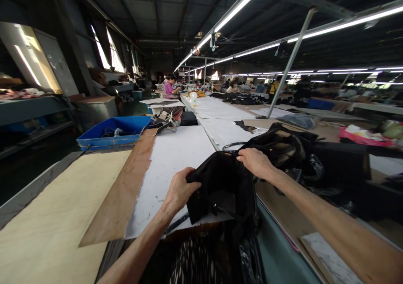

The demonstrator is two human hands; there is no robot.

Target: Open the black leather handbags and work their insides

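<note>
I hold a black fabric bag [224, 187] up over the near edge of the worktable. My left hand [181, 189] is closed on the bag's left rim, fingers curled over the edge. Gripping the top right rim is my right hand [255, 161], also closed. The bag's mouth gapes open between the two hands, and a thin strap or zipper pull shows inside. A heap of more black bags [285, 147] lies just beyond my right hand.
White paper [171, 166] covers the table ahead, with brown board [126, 191] and pale plywood [53, 217] to the left. A blue bin [110, 135] stands further left. Black plastic [252, 259] hangs below the bag. A person in pink [170, 87] sits far down the line.
</note>
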